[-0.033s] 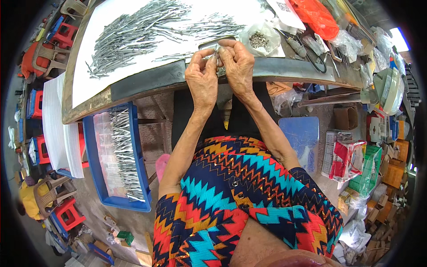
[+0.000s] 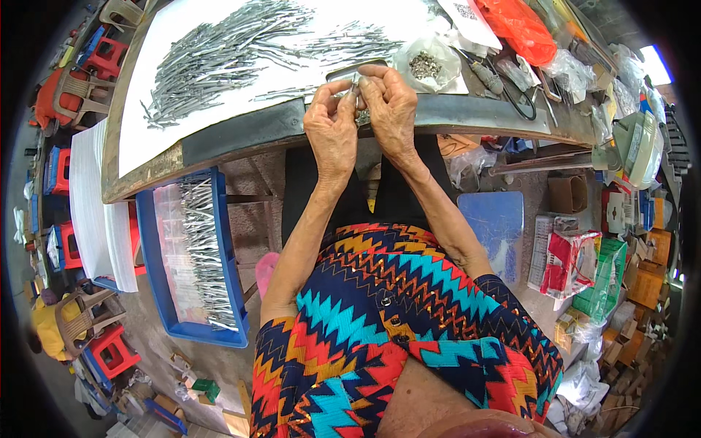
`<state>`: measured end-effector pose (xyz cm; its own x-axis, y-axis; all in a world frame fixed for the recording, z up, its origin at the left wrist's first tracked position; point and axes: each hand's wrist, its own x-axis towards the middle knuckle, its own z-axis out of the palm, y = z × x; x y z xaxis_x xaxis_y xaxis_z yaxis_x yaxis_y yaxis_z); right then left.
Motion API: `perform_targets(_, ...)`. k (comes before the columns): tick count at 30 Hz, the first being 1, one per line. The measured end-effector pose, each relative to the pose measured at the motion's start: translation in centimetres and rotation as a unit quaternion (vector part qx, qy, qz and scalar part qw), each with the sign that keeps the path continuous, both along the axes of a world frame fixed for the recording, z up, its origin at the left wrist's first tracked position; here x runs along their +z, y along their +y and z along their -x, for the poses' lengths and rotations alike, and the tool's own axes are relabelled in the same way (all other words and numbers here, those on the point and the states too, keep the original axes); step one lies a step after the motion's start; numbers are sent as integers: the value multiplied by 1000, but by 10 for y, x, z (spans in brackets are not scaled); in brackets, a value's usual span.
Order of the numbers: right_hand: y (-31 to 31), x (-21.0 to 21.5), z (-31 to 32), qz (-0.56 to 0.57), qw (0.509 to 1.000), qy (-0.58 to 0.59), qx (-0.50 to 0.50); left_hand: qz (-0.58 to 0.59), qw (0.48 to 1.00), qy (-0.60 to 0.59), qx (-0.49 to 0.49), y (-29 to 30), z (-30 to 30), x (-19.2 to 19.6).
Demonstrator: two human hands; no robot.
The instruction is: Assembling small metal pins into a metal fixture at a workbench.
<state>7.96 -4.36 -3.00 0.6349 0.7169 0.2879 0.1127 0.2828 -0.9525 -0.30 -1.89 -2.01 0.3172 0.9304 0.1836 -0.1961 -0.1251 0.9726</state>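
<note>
Head view: I see my 2 hands meet at the near edge of the worktable [image 2: 241, 142]. My left hand [image 2: 332, 131] and right hand [image 2: 391, 109] pinch 1 small metal pin [image 2: 355, 86] between their fingertips, fingers narrow; it is too small for me to tell its long axis. Beyond them a heap of metal rods [image 2: 219, 58], too many to count, lies mostly pointing toward the far right corner. 1 blue tray [image 2: 150, 241] of rods sits below the left edge.
</note>
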Motion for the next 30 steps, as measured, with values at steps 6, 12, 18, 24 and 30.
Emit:
perform_targets(6,4,0,-1,-18,1000,12,-3,59,997,-41,-40,0,3,2)
perform_targets(12,2,7,6,-27,1000,3,-12,82,993,-73,-53,5,7,0)
perform_targets(18,0,6,-3,-48,994,81,56,85,991,-80,-61,2,8,5)
perform_targets(24,-3,5,-3,-40,994,81,53,91,991,-70,-63,-3,8,8)
perform_targets(30,-1,0,6,-46,997,50,22,95,990,-80,-73,-3,9,4)
